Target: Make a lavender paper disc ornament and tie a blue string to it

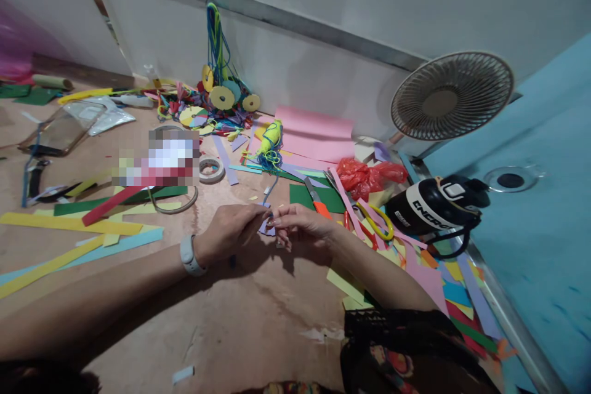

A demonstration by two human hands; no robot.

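Near the middle of the table, my left hand (227, 231) and my right hand (305, 226) meet with fingers closed in a pinch. Between the fingertips is a small purple paper piece (266, 228), partly covered by them. A thin dark blue cord (272, 186) rises from it toward a neon yellow and blue bundle of cord (271, 138). Both hands are closed around the paper piece; exactly which fingers grip the cord is hidden. Just beyond my right hand lies an orange utility knife (318, 200).
Colored paper strips (69, 222), a tape roll (212, 169) and a phone case (64, 126) lie left. Scissors with yellow handles (381, 221), a red plastic bag (369, 176), a black bottle (429, 206) and a fan (451, 98) stand right. Paper discs on cords (222, 98) hang behind.
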